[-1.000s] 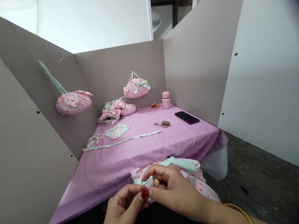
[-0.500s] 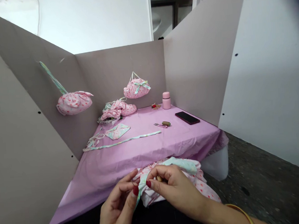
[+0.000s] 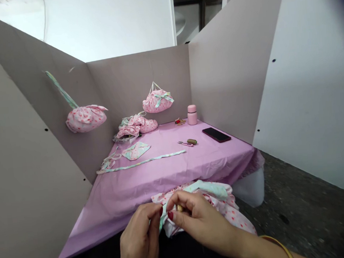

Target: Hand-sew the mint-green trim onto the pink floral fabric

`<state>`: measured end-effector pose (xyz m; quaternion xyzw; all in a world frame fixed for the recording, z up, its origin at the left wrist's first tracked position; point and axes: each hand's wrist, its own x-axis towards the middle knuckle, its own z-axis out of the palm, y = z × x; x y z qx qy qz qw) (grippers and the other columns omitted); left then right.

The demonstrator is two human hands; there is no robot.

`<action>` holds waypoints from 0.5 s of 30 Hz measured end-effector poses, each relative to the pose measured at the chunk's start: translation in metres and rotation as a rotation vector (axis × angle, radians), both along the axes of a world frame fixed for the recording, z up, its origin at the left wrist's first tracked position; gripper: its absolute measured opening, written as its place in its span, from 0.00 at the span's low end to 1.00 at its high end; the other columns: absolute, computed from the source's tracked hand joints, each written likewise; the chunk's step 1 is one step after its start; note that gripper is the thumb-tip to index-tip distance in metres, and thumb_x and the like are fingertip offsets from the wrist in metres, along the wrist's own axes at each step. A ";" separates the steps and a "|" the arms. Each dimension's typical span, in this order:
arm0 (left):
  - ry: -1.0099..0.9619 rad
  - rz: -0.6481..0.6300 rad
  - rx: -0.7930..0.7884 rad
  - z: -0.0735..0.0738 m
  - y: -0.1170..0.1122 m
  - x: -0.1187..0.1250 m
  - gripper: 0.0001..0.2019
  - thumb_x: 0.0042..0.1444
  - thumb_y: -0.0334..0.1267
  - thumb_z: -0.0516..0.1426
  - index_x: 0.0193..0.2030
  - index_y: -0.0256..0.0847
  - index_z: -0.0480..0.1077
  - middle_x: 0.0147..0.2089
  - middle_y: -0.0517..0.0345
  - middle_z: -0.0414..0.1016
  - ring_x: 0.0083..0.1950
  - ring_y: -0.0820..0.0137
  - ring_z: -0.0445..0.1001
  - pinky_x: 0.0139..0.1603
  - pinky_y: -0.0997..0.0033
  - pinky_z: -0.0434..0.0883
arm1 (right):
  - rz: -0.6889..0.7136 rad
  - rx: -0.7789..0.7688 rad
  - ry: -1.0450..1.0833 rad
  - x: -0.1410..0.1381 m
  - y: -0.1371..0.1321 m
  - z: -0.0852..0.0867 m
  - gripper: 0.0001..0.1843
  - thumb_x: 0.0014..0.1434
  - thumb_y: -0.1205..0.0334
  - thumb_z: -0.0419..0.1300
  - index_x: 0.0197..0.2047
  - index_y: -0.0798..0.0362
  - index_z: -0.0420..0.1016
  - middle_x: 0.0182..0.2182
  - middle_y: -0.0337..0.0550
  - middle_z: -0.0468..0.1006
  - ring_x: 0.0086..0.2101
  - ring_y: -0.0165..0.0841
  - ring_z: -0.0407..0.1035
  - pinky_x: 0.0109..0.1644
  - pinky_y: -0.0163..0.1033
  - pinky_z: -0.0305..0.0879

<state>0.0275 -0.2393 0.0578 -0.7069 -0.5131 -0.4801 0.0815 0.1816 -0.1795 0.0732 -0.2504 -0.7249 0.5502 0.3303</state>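
Your purple-covered table [image 3: 163,138] is carrying a phone [image 3: 216,134], pink bottle [image 3: 192,116], spool [image 3: 191,141], snips [image 3: 187,144], fabric strip [image 3: 150,160] and flat cloth piece [image 3: 136,151].

Thread [image 3: 192,141] and snips [image 3: 187,144] suggest a sewing workshop.

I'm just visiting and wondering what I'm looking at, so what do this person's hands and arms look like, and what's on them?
They are bare human hands. The right hand has a dark red thumbnail, a gold-coloured band or thimble on a finger, and a yellow bangle at the forearm. The left hand also shows red nail colour. No sleeves show.
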 end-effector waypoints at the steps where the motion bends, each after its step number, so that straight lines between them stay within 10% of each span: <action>1: -0.017 0.004 -0.012 0.000 0.000 0.000 0.08 0.57 0.26 0.52 0.41 0.42 0.67 0.34 0.58 0.74 0.34 0.73 0.74 0.37 0.80 0.69 | -0.014 0.037 -0.023 0.000 0.000 0.000 0.04 0.58 0.65 0.55 0.33 0.56 0.68 0.19 0.32 0.59 0.21 0.24 0.52 0.24 0.30 0.47; 15: -0.737 0.088 -0.200 -0.006 -0.004 -0.006 0.05 0.51 0.41 0.59 0.35 0.44 0.72 0.32 0.61 0.75 0.33 0.70 0.73 0.35 0.79 0.69 | -0.107 0.049 0.016 0.003 0.001 0.004 0.07 0.58 0.64 0.54 0.28 0.56 0.67 0.20 0.33 0.60 0.22 0.25 0.52 0.25 0.30 0.49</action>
